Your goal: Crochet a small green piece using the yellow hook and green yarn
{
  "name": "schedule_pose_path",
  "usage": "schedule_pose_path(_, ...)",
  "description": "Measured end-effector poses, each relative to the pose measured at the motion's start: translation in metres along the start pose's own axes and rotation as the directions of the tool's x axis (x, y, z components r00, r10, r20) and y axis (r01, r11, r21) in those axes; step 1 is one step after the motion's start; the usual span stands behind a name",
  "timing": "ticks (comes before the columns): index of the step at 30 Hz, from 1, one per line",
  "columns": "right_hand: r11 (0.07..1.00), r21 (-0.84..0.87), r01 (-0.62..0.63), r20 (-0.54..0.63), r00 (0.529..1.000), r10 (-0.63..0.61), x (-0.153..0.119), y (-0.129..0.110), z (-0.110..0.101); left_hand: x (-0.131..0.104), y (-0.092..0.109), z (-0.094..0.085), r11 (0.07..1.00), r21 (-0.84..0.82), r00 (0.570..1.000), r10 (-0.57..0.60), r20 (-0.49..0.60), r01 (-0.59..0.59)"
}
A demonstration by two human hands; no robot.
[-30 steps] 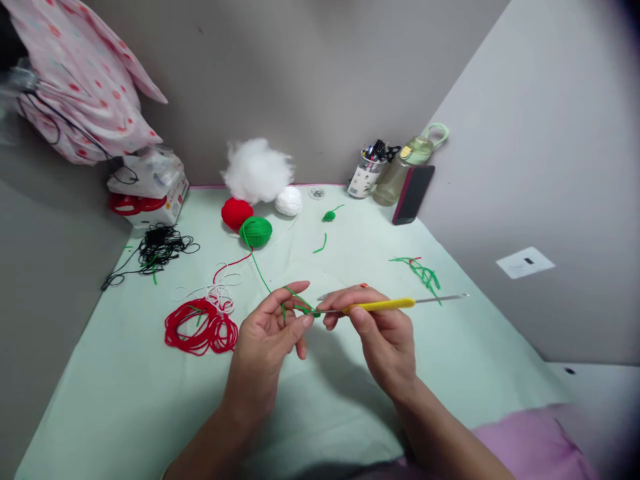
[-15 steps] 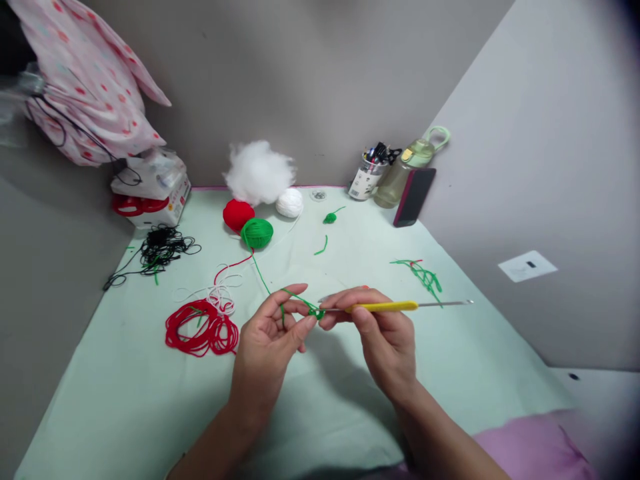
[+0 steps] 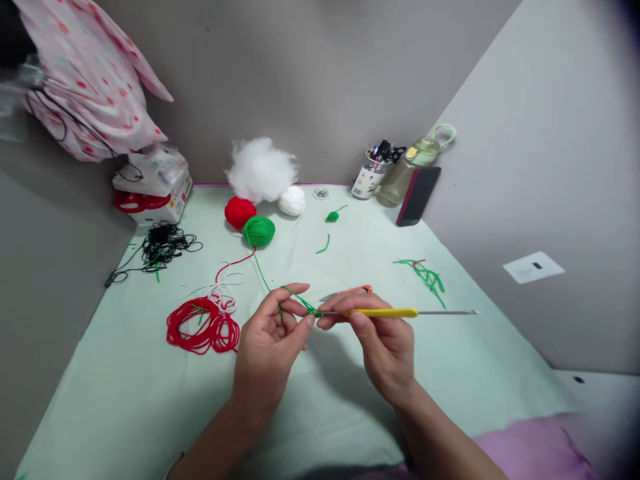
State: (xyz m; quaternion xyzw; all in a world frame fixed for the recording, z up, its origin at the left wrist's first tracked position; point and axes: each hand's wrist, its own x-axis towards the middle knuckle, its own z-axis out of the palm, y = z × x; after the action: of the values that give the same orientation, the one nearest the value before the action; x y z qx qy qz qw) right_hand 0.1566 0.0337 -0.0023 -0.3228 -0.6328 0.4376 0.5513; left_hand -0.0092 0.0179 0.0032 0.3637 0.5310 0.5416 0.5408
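Note:
My left hand (image 3: 270,333) pinches a small piece of green crochet work (image 3: 314,311) between thumb and fingers. Green yarn passes over its raised index finger and runs back to the green yarn ball (image 3: 259,231). In my right hand (image 3: 387,340) is a double-ended crochet hook with a yellow grip (image 3: 385,312). One metal end of the hook meets the green stitches; the other sticks out to the right. Just behind my right fingers lie orange-handled scissors (image 3: 367,289), partly hidden by the hand.
Behind the hands sit a red yarn ball (image 3: 241,213), a white yarn ball (image 3: 291,201) and fluffy stuffing (image 3: 263,170). Loose red yarn (image 3: 200,327) and tangled black yarn (image 3: 165,245) lie left. Green scraps (image 3: 425,277), a phone (image 3: 418,197) and a bottle (image 3: 400,180) are right.
The hook has shifted slightly and its grip sits a little lower. The green piece has tilted flatter between my fingers. More of the orange-handled scissors shows behind my right hand.

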Motion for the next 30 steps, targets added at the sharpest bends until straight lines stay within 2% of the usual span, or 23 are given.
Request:
schedule_pose_path(6,0.999,-0.032,0.021,0.002,1.000,-0.021,-0.0004,0.0011,-0.0002,-0.0003,0.0005,-0.0003,0.999,0.054,1.000,0.007,-0.001,-0.007)
schedule_pose_path(12,0.964,-0.218,0.156,0.071,0.987,-0.143,-0.0013,-0.0007,-0.0009,-0.0017,0.0034,0.0024,0.989,0.132,0.996,0.069,-0.059,-0.060)
schedule_pose_path(16,0.920,-0.308,0.242,0.164,0.966,-0.199,0.0007,-0.0026,-0.0022,-0.0024,0.0031,0.0031,0.957,0.238,0.980,0.187,-0.069,-0.166)
schedule_pose_path(20,0.868,-0.384,0.315,0.239,0.942,-0.236,0.0013,-0.0034,-0.0019,-0.0025,-0.0005,0.0014,0.860,0.385,0.928,0.371,-0.023,-0.334)
schedule_pose_path(22,0.860,-0.403,0.312,0.249,0.942,-0.225,0.0006,-0.0023,-0.0006,-0.0023,-0.0015,0.0005,0.815,0.435,0.906,0.423,0.003,-0.382)
schedule_pose_path(24,0.885,-0.372,0.282,0.202,0.954,-0.219,0.0002,-0.0003,0.0016,-0.0020,-0.0015,0.0003,0.839,0.419,0.922,0.387,-0.011,-0.347)
schedule_pose_path(27,0.934,-0.277,0.227,0.083,0.974,-0.212,0.0011,0.0033,0.0052,-0.0016,-0.0009,0.0011,0.954,0.257,0.985,0.171,-0.039,-0.155)
schedule_pose_path(29,0.946,-0.242,0.215,0.057,0.977,-0.207,0.0023,0.0053,0.0064,-0.0017,-0.0008,0.0017,0.985,0.163,0.997,0.063,-0.037,-0.056)
schedule_pose_path(30,0.946,-0.233,0.224,0.063,0.974,-0.216,0.0027,0.0060,0.0063,-0.0019,-0.0009,0.0019,0.988,0.150,0.998,0.053,-0.043,-0.046)
